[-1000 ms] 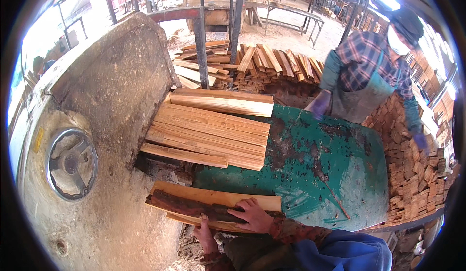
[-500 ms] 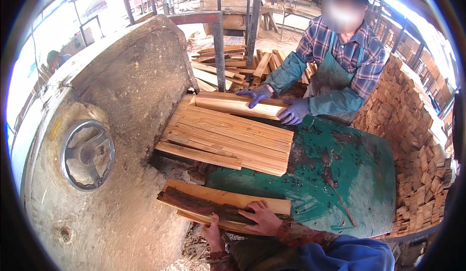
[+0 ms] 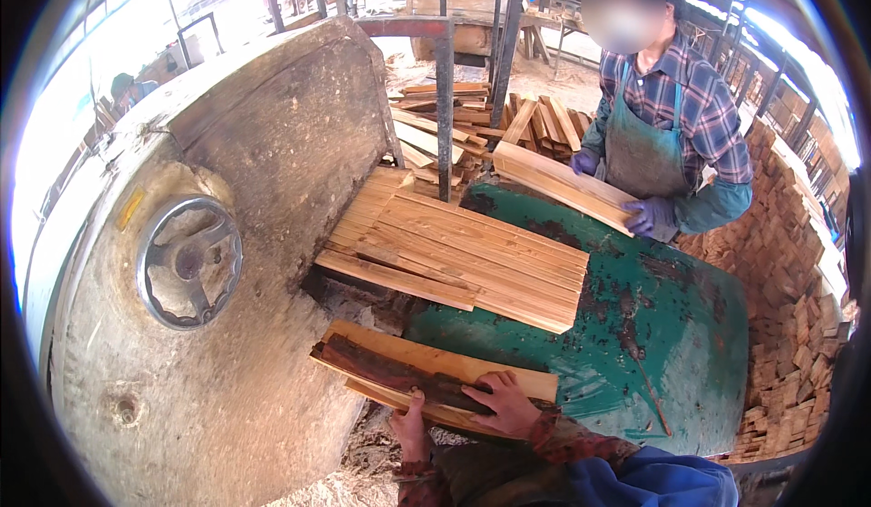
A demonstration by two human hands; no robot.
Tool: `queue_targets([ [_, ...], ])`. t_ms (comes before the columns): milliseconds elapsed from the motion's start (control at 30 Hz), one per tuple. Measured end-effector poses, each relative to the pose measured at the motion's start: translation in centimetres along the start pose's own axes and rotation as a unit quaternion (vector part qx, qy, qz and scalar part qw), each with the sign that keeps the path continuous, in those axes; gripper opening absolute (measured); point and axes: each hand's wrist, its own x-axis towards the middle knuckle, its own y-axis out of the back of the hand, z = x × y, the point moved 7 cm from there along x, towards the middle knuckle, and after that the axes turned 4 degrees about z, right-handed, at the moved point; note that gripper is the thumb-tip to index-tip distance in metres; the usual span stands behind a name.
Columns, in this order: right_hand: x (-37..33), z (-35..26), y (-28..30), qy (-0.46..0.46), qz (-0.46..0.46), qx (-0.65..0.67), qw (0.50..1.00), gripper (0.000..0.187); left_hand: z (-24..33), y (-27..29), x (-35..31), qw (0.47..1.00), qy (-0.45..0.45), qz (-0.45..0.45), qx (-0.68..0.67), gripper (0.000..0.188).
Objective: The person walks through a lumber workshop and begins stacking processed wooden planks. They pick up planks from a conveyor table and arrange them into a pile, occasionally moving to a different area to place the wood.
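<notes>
Close to my body, a small stack of wooden boards, with a dark bark-edged board (image 3: 381, 367) among them, lies at the near edge of the green metal table (image 3: 685, 325). My left hand (image 3: 412, 431) grips the near side of the stack, its thumb up on the wood. My right hand (image 3: 504, 404) lies over the right part of the stack, fingers bent onto the bark-edged board. Beyond my hands, a row of flat sawn boards (image 3: 490, 257) lies side by side, reaching to the machine's side. The undersides of my boards are hidden.
A big machine housing (image 3: 290, 117) with a metal handwheel (image 3: 190, 263) stands at left. Across the table a co-worker in an apron (image 3: 646, 135) holds a thick board (image 3: 562, 187) in gloved hands. Stacked wood blocks (image 3: 785, 325) rise at right, with loose boards (image 3: 440, 126) piled behind.
The co-worker has lifted the thick board off the far side of the row and drawn it back to the right. My hands stay on the boards; the whole view has shifted slightly.
</notes>
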Motion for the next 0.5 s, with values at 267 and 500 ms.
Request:
queue_targets([
  [267,0.1,-0.2,0.3,-0.002,0.002,-0.009,1.000,0.055,-0.5,0.2,0.6,1.000,-0.001,-0.007,0.019,0.051],
  [500,0.1,0.0,0.0,0.001,0.002,-0.012,1.000,0.055,-0.3,0.1,0.2,0.999,0.027,0.000,0.024,0.051],
])
